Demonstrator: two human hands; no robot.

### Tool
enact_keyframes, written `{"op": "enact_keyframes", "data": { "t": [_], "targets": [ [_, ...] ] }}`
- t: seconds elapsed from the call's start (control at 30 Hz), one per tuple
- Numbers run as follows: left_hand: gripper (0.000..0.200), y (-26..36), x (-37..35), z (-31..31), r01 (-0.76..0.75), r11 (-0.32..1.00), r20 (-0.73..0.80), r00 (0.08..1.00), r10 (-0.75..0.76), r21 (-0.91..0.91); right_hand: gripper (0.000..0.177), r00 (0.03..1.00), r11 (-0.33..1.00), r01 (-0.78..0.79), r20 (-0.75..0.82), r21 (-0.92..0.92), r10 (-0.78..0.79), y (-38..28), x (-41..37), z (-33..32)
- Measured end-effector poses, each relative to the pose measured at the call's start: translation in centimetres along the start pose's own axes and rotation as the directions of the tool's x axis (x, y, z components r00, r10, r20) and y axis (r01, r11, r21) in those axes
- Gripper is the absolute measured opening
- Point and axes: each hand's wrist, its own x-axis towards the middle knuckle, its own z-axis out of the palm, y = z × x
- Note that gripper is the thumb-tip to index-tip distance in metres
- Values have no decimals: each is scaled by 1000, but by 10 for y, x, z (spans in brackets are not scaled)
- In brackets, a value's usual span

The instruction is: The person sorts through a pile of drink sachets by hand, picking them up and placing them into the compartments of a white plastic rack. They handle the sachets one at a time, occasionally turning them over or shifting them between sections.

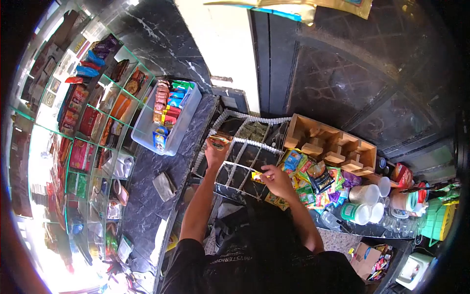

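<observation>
My left hand (215, 153) is closed around a brown-and-gold packet (220, 141), held over the left part of a white wire rack (236, 156). To the right, my right hand (278, 180) pinches a small yellow-and-red packet (256, 176) near the rack's front right side. Just beyond that hand lies a heap of colourful sachets (308, 188), with a black sachet (320, 177) on top. Behind the heap stands a wooden box with compartments (313, 128). The print on the held packets is too small to read.
A clear plastic bin (183, 130) of packets stands on the dark marble counter (142, 196), near a folded grey item (164, 186). Glass shelves (93, 142) line the left. Jars (364, 195) and a green basket (435, 218) stand right. A cardboard box (364, 259) sits lower down.
</observation>
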Motion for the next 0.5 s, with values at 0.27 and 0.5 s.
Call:
{"op": "enact_keyframes", "data": {
  "t": [0.27,0.5],
  "targets": [
    [93,-28,19,24,242,970,50,969,-243,23,36,994,988,107,20,114,-110,29,-11,3],
    [102,-52,21,35,236,971,153,961,-230,-21,35,997,994,59,46,91,-63,25,-12,-8]
  ]
}}
